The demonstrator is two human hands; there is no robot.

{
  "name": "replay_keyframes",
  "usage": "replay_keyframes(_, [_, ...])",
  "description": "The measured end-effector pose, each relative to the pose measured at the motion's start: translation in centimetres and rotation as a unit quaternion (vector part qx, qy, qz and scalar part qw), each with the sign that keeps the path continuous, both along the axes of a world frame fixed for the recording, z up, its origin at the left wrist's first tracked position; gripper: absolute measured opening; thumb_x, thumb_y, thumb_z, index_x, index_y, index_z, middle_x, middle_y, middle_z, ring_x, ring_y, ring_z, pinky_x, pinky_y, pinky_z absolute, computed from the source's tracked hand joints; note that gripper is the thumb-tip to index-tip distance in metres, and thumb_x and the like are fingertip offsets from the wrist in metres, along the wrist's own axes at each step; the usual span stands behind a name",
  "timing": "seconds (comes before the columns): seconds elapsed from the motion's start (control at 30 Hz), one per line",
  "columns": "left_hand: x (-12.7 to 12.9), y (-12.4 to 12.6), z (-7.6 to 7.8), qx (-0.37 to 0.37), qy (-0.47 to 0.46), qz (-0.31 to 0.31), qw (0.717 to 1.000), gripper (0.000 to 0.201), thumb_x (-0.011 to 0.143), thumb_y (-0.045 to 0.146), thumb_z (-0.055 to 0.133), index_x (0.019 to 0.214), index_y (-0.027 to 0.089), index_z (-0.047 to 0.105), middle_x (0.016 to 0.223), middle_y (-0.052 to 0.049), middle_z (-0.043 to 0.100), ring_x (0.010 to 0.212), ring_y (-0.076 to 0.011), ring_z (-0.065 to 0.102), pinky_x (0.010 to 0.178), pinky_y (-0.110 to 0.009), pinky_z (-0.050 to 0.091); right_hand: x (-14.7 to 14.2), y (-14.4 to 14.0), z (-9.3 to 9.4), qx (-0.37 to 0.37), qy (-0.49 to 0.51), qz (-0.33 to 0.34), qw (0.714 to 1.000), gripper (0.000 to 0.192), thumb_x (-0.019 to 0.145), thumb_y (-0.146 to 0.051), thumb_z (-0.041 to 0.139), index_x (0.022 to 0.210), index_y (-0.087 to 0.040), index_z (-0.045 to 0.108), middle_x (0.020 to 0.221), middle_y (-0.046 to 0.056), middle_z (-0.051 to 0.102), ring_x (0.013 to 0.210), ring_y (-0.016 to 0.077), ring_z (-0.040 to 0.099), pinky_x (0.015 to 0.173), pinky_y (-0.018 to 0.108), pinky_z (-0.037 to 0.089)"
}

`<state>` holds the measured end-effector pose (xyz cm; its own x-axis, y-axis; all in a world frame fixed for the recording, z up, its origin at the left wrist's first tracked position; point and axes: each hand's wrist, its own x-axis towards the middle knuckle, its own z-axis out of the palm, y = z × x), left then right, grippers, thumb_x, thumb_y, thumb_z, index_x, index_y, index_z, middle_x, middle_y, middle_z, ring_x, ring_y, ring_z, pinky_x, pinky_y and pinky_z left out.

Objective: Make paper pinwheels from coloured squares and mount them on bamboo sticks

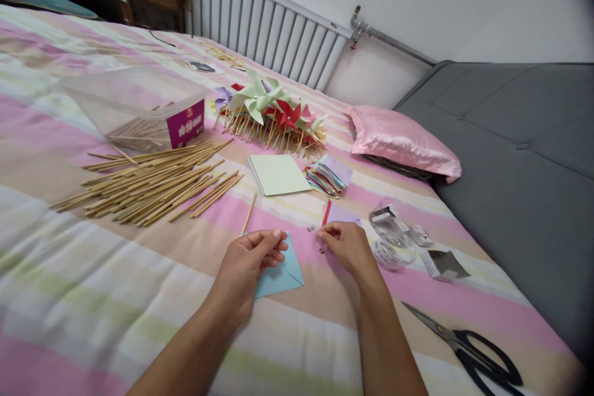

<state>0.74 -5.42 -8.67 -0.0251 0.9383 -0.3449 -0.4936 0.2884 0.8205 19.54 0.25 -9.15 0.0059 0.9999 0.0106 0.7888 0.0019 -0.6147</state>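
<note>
You worked in soft, even daylight; shadows stayed faint, while the frame's corners darkened and edges bowed.

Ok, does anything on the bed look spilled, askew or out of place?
Nothing is damaged. The sticks lie spread loose beside the plastic box rather than in it, and one stick lies apart near the left hand. The scissors lie at the blanket's edge.

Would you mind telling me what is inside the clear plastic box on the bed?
Through the clear plastic box a few wooden sticks show, lying on its bottom. The purple label covers one corner, so anything behind it is hidden.
</note>
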Motion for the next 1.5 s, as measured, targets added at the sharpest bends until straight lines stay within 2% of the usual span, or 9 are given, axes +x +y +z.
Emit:
replay_keyframes(0.27, [-0.6, 0.1, 0.8, 0.026, -0.055, 0.029, 0.998, 0.024, 0.064, 0.034, 0.074, 0.072, 0.011, 0.070, 0.064, -0.003, 0.065, 0.055, -0.0067, 0.052, 0.051, -0.016, 0.040, -0.8, -0.3, 0.7, 0.034, 0.007, -0.033, 0.999, 0.020, 0.070, -0.034, 0.061, 0.080, -0.020, 0.071, 0.075, 0.004, 0.072, 0.064, 0.0189, 0.065, 0.061, 0.027, 0.045])
replay_keyframes(0.4, [-1.4, 0.5, 1.2, 0.040, -0.089, 0.112, 0.989, 0.022, 0.064, 0.032, 0.074, 0.068, 0.012, 0.069, 0.059, -0.002, 0.063, 0.053, -0.0064, 0.052, 0.048, -0.014, 0.041, -2.4, -1.2, 0.3, -0.029, 0.093, 0.026, 0.995, 0.032, 0.070, -0.037, 0.062, 0.095, -0.018, 0.068, 0.080, 0.005, 0.071, 0.067, 0.0179, 0.064, 0.063, 0.027, 0.047])
replay_keyframes(0.63, [-2.1, 1.1, 1.1, 0.025, -0.128, 0.208, 0.969, 0.019, 0.060, 0.028, 0.076, 0.063, 0.013, 0.066, 0.055, 0.001, 0.061, 0.048, -0.0057, 0.050, 0.043, -0.013, 0.039, -5.8, -2.7, -0.5, -0.039, 0.030, 0.101, 0.994, 0.073, 0.058, -0.041, 0.074, 0.124, -0.019, 0.052, 0.116, 0.010, 0.057, 0.095, 0.0241, 0.056, 0.081, 0.035, 0.044])
replay_keyframes(0.87, [-2.1, 1.0, 1.0, 0.013, -0.127, 0.218, 0.968, 0.021, 0.058, 0.028, 0.077, 0.062, 0.012, 0.064, 0.054, 0.001, 0.059, 0.047, -0.0054, 0.049, 0.042, -0.013, 0.037, -6.1, -2.3, -0.3, -0.099, 0.159, 0.096, 0.978, 0.065, 0.060, -0.020, 0.073, 0.122, -0.018, 0.054, 0.080, 0.000, 0.058, 0.059, 0.0112, 0.049, 0.059, 0.025, 0.041])
replay_keyframes(0.97, [-2.0, 1.0, 0.8, 0.028, -0.099, 0.224, 0.969, 0.024, 0.058, 0.031, 0.077, 0.064, 0.012, 0.064, 0.056, 0.001, 0.059, 0.048, -0.0052, 0.048, 0.043, -0.014, 0.036, -5.7, -1.7, -0.4, -0.069, 0.262, 0.080, 0.959, 0.059, 0.062, -0.020, 0.071, 0.119, -0.017, 0.055, 0.070, -0.004, 0.053, 0.058, 0.0100, 0.048, 0.058, 0.023, 0.041])
replay_keyframes(1.13, [-1.6, 1.0, 0.5, 0.040, -0.002, 0.243, 0.969, 0.028, 0.059, 0.033, 0.077, 0.074, 0.012, 0.066, 0.067, 0.001, 0.060, 0.055, -0.0045, 0.049, 0.050, -0.014, 0.037, -4.9, -1.5, 0.4, -0.061, 0.458, 0.055, 0.885, 0.055, 0.064, -0.026, 0.074, 0.114, -0.018, 0.054, 0.075, -0.001, 0.059, 0.067, 0.0122, 0.055, 0.062, 0.024, 0.045])
replay_keyframes(1.3, [-1.3, 0.5, 0.9, 0.047, 0.005, 0.161, 0.986, 0.039, 0.061, 0.039, 0.077, 0.089, 0.014, 0.066, 0.074, 0.000, 0.063, 0.060, -0.0074, 0.054, 0.057, -0.018, 0.043, -4.6, -2.1, 1.4, -0.128, 0.571, 0.088, 0.806, 0.054, 0.062, -0.025, 0.078, 0.112, -0.021, 0.055, 0.090, 0.002, 0.065, 0.079, 0.0148, 0.060, 0.072, 0.026, 0.049])
replay_keyframes(1.43, [-1.2, 0.1, 1.2, 0.032, -0.009, -0.004, 0.999, 0.046, 0.067, 0.049, 0.069, 0.094, 0.011, 0.067, 0.066, -0.004, 0.065, 0.051, -0.0107, 0.054, 0.049, -0.022, 0.042, -4.8, -2.3, 1.4, -0.142, 0.546, 0.110, 0.819, 0.052, 0.062, -0.023, 0.079, 0.109, -0.022, 0.058, 0.088, 0.001, 0.065, 0.077, 0.0134, 0.059, 0.068, 0.023, 0.047])
replay_keyframes(1.5, [-1.1, 0.1, 1.0, 0.002, 0.018, -0.029, 0.999, 0.049, 0.062, 0.047, 0.074, 0.092, 0.009, 0.067, 0.066, -0.006, 0.067, 0.053, -0.0136, 0.057, 0.051, -0.024, 0.044, -4.9, -2.2, 1.2, -0.128, 0.521, 0.124, 0.835, 0.051, 0.062, -0.023, 0.079, 0.108, -0.021, 0.058, 0.087, 0.002, 0.065, 0.077, 0.0134, 0.058, 0.066, 0.023, 0.047])
